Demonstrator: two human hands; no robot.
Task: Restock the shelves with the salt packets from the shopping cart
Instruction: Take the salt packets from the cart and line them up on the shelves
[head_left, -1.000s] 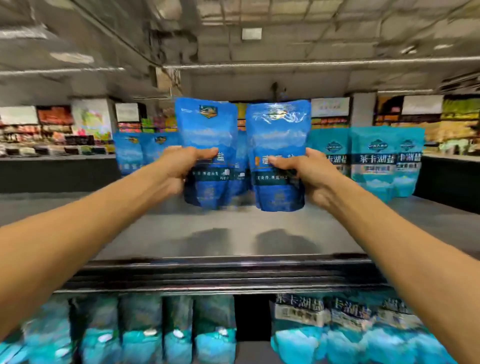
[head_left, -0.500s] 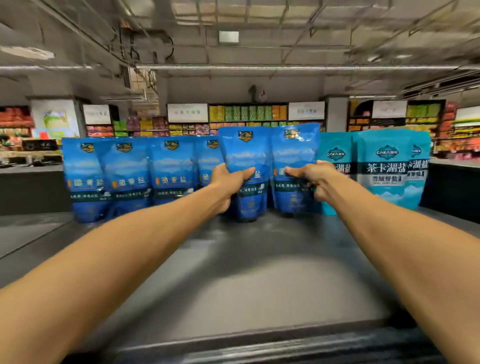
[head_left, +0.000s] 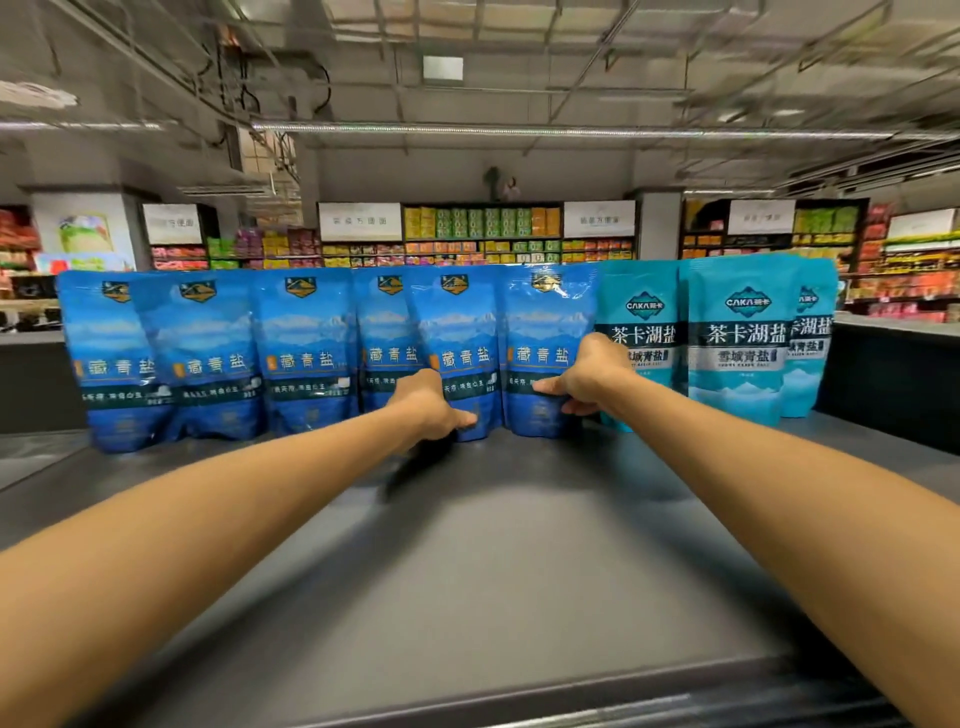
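Several dark blue salt packets stand upright in a row at the back of the grey top shelf (head_left: 467, 561). My left hand (head_left: 428, 408) grips the lower part of one blue packet (head_left: 460, 338) near the row's right end. My right hand (head_left: 589, 376) holds the lower right side of the last blue packet (head_left: 543, 338), which stands on the shelf next to it. Both arms are stretched far forward. The shopping cart is out of sight.
Teal salt packets (head_left: 737, 338) stand to the right of the blue ones, touching the row. More blue packets (head_left: 208, 353) fill the left. Behind are distant store shelves (head_left: 478, 234) with coloured goods. The shelf's front lip (head_left: 519, 701) runs along the bottom.
Both hands pushed the two blue packets back and down until they stand in the row at the rear of the shelf. The camera came closer and higher.
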